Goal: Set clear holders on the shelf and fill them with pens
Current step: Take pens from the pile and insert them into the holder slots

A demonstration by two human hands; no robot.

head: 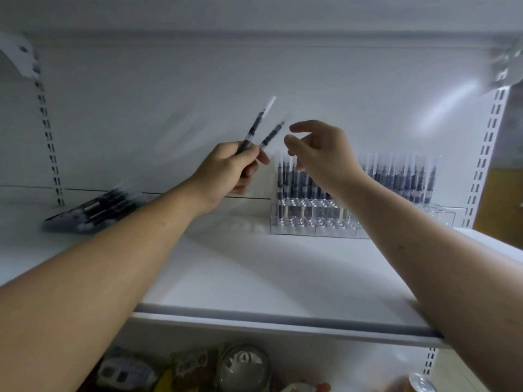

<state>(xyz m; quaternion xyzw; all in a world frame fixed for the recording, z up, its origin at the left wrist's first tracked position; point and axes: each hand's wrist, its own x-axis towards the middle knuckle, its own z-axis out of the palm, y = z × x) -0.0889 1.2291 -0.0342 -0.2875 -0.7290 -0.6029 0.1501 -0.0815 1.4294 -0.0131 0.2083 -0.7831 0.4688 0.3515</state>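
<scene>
My left hand [229, 168] grips two black pens [261, 124] that stick up and to the right, above the white shelf [254, 267]. Just right of their tips my right hand [317, 154] hovers with relaxed, slightly bent fingers and holds nothing. Behind it a clear holder [308, 219] stands at the shelf's back wall, with several black pens [396, 176] upright in its rear rows. Its front rows of holes stand bare. My right forearm hides part of the holder.
A dark pack of pens [93, 210] lies flat at the back left of the shelf. Slotted metal uprights [49, 137] run up both sides. Below the shelf's front edge sit jars and packets [243, 366].
</scene>
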